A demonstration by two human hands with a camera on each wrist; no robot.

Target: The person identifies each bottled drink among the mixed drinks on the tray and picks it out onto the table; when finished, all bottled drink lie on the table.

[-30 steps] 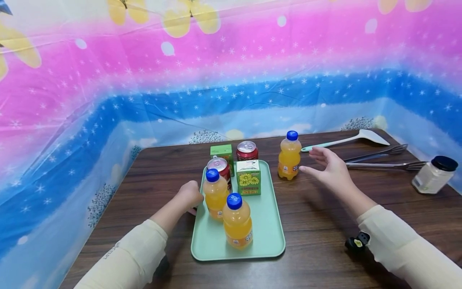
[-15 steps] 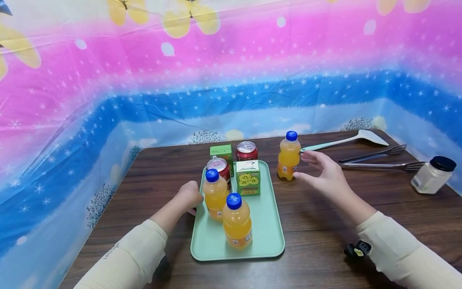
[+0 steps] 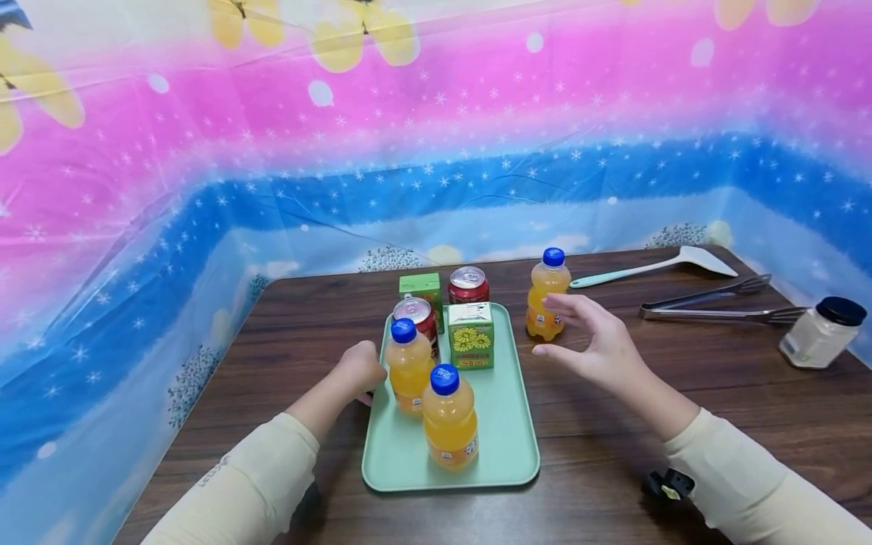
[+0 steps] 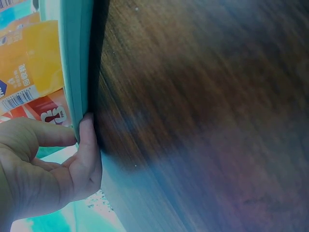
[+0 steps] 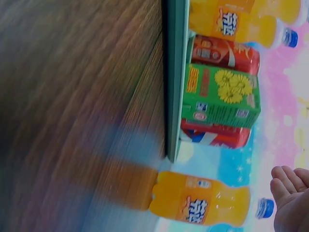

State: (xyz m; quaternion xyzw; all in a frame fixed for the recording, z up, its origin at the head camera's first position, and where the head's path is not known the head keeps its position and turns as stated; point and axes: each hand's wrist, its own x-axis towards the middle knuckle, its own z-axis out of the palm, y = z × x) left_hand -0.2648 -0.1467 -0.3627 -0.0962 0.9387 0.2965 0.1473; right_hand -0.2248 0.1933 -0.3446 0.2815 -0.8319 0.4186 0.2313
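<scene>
My left hand (image 3: 359,369) pinches the left rim of a light green tray (image 3: 500,446) between thumb and fingers, as the left wrist view shows. On the tray stand two orange soda bottles, one (image 3: 450,424) in front of the other (image 3: 407,367). Behind them are a red soda can (image 3: 421,322), a green drink carton with yellow flowers (image 3: 470,341), another green carton (image 3: 421,286) and a second can (image 3: 468,284). My right hand (image 3: 599,341) is open, holding nothing, between the tray's right side and a third orange soda bottle (image 3: 545,291), which it partly overlaps in the head view.
At the back right of the wooden table (image 3: 599,469) lie a white spatula (image 3: 702,261) with a green handle and metal tongs (image 3: 722,314). A jar with a black lid (image 3: 820,333) stands at far right. A patterned cloth (image 3: 436,182) hangs behind the table.
My right hand has moved left and slightly toward me, from beside the third bottle to in front of it. The left hand keeps its pinch, and the tray has not visibly moved.
</scene>
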